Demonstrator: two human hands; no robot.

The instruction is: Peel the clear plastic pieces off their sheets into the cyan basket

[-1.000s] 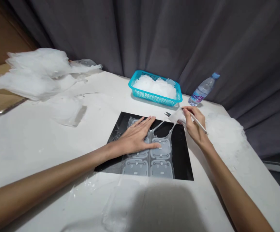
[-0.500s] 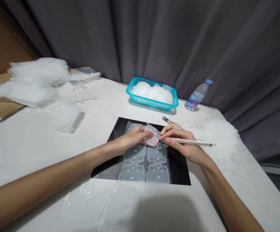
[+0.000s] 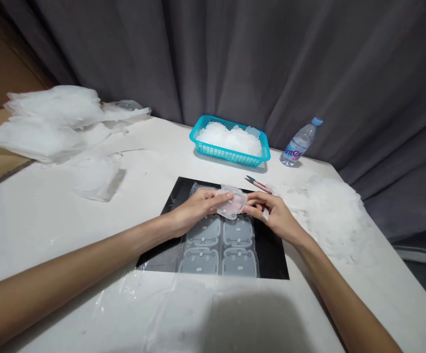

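My left hand pinches a small, rounded, translucent plastic piece between thumb and fingers, above a black mat. My right hand is closed, its fingertips touching the right edge of that piece. The pale end of a white pen-like stick pokes out below the right fingers; the rest of it is hidden. Under my hands lies a clear sheet of similar rounded pieces, marked with small dots and lines. Snips with dark blades and pinkish handles lie just beyond my right hand.
A turquoise basket of whitish translucent pieces stands at the back, with a water bottle to its right. Translucent scraps are heaped at right. Stacked clear sheets lie at far left, near cardboard. A grey curtain hangs behind the white table.
The white stick, which pointed out to the right, has swung round and is now mostly hidden in my right hand. The plastic piece has turned flatter towards me. The view has shifted slightly.
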